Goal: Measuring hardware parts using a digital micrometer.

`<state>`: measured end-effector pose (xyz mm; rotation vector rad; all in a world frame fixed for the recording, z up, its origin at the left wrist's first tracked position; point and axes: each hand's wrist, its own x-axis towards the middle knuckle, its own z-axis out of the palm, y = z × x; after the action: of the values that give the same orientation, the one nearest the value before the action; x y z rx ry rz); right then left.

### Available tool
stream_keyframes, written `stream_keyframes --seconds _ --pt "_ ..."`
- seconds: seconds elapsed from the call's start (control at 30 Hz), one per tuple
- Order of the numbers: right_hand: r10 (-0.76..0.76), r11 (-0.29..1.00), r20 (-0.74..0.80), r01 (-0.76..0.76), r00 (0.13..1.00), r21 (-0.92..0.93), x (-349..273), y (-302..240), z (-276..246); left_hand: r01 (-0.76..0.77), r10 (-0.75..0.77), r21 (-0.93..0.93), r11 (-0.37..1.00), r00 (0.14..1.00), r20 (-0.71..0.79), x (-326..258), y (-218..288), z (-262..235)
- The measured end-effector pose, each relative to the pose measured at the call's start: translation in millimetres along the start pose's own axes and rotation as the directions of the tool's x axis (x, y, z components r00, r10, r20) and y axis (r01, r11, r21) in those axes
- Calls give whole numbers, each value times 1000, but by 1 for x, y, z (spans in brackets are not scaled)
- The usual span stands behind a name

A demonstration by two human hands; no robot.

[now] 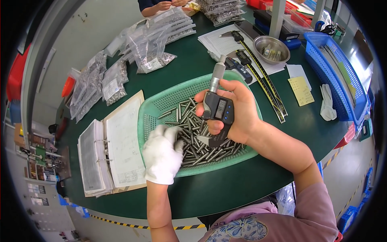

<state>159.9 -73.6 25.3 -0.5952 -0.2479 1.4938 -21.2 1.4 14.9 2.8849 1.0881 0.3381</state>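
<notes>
this looks like a measuring step, at the point of choosing what to gauge; the next move seems to call for a square seating between the measuring faces and a light closing. widest is the smooth, dark green table (242, 185). on it sits the green basket (149, 113), plastic walls pierced with rows of small holes. left of the green basket lies an open ring binder (127, 149) of flat paper sheets; beyond the green basket, crinkled clear bags (144, 45) bulge with gray metallic contents. beyond the green basket to the right lie 2 calipers (243, 57), long, slim and straight-edged. inside the green basket, the left hand (161, 155), in a soft white glove (159, 171), dips bent fingers among the pins (207, 155); whether it pinches any, i cannot tell. over the green basket, the bare right hand (242, 111) wraps round a digital micrometer (220, 109), dark-bodied with a bright metal barrel; whether its gap is filled is unclear. smallest are the pins, glossy gray cylinders heaped loosely in the green basket.
</notes>
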Motion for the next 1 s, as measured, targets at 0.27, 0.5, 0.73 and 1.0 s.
stream_keyframes --seconds 0.27,0.5,0.73,1.0 --pt "-15 999 22 15 1000 -32 -5 3 0 -70 81 -100 992 990 116 -2 4 6" --pt "-6 997 85 12 996 -71 -7 1 0 -5 -26 -250 968 992 -123 -4 4 4" --pt "-132 991 167 127 977 38 -5 5 4 1 -41 -398 917 995 -92 -4 7 4" --pt "-108 994 151 110 982 -1 -6 3 1 -19 34 -978 208 999 -12 -2 22 -7"
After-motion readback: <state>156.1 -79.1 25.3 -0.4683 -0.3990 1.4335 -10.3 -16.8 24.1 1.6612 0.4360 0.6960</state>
